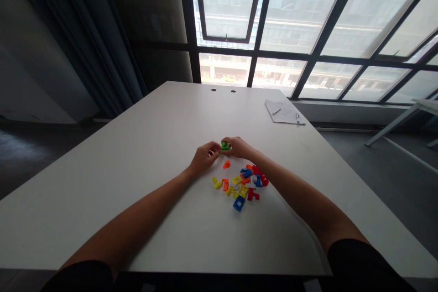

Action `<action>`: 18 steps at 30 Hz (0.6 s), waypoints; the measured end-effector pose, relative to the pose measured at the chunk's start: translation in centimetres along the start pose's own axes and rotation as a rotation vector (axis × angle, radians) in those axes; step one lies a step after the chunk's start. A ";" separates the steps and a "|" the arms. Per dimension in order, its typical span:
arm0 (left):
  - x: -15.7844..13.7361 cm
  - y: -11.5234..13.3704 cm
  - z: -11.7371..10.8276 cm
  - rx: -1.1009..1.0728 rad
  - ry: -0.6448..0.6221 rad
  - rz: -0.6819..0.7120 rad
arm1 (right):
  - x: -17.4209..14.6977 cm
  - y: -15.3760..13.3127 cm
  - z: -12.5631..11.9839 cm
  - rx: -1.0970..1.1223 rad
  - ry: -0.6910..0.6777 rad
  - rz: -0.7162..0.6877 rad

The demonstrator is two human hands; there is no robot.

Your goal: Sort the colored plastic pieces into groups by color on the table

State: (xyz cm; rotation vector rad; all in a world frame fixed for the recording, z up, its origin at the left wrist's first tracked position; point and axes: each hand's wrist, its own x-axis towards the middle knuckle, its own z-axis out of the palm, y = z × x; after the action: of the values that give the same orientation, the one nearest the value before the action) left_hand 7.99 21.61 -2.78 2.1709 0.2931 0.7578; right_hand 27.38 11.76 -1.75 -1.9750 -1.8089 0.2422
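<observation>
Above the middle of the white table, my left hand [204, 159] and my right hand [238, 147] meet at small green plastic pieces [225, 146]. My right fingers curl around their right side. From the left, my left fingertips pinch at their edge; how many green pieces there are is hard to make out. Just below my hands lies an orange piece [226, 164]. Nearer to me is a loose heap of small plastic building pieces, with yellow pieces [243, 191], a blue square piece [239, 203], red pieces [251, 194] and a white piece [253, 179].
The white table [164, 223] reaches toward large windows [290, 18]. Paper sheets [285, 113] with pens lie at its far right. Two round cable holes [233, 91] sit near the far edge. A dark curtain [102, 45] hangs at left; another table [407, 118] stands at right.
</observation>
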 end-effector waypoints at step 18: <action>0.4 -0.7 0.3 0.093 0.001 -0.057 | -4.8 1.1 -6.3 0.208 0.123 -0.045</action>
State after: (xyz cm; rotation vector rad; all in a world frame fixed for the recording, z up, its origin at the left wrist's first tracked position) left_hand 8.58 22.03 -3.27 2.2397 0.3956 0.7262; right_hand 30.42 5.73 2.51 -1.7651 -1.6759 0.2761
